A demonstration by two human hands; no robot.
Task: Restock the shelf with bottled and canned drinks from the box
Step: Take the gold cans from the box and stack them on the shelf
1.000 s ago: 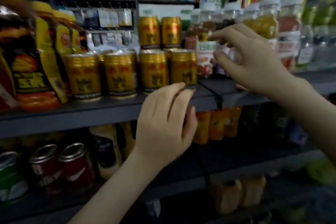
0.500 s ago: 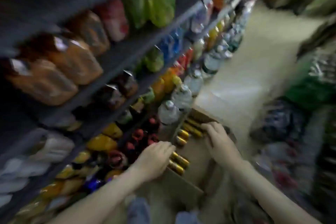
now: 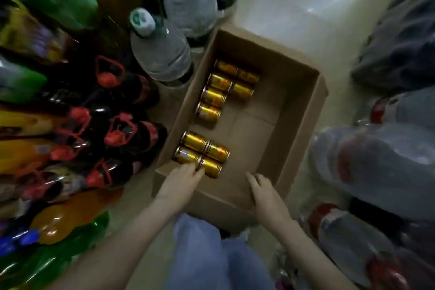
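Note:
An open cardboard box [image 3: 296, 110] sits on the floor below me. Several gold cans lie on their sides along its left wall: a far group [image 3: 226, 87] and a near group [image 3: 204, 150]. My left hand [image 3: 181, 181] reaches over the box's near edge, and its fingertips touch the nearest gold cans [image 3: 197, 163]. Whether the fingers have closed on a can is unclear. My right hand [image 3: 266, 195] hovers over the bare box bottom at the near right, fingers apart and holding nothing.
Dark bottles with red caps [image 3: 113, 125], orange and green bottles stand on the left. Large clear water bottles [image 3: 162, 49] stand by the box's far left corner. Plastic-wrapped bottle packs [image 3: 376, 167] crowd the right. Pale floor [image 3: 306, 7] lies beyond the box. My jeans [image 3: 207, 254] show below.
My view has swung from the shelf of gold cans down to the box on the floor. Both hands have dropped from the shelf into the box.

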